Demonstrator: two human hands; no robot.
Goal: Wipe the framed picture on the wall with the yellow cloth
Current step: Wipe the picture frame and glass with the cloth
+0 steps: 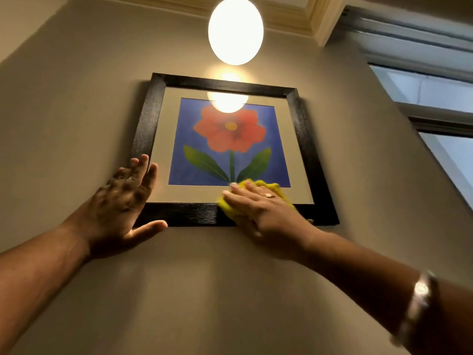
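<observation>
A framed picture (304,139) with a black frame hangs on the beige wall above me; it shows a red flower with green leaves on blue. My right hand (263,211) presses a yellow cloth (229,207) against the lower part of the glass and the bottom rail, near the middle right. Most of the cloth is hidden under the palm. My left hand (122,201) lies flat with fingers spread on the frame's lower left corner, thumb under the bottom edge.
A bright round lamp (235,30) glows on the wall above the picture and is mirrored in the glass. A window (435,93) with a rail above it stands to the right. Bare beige wall (204,290) stretches below the frame.
</observation>
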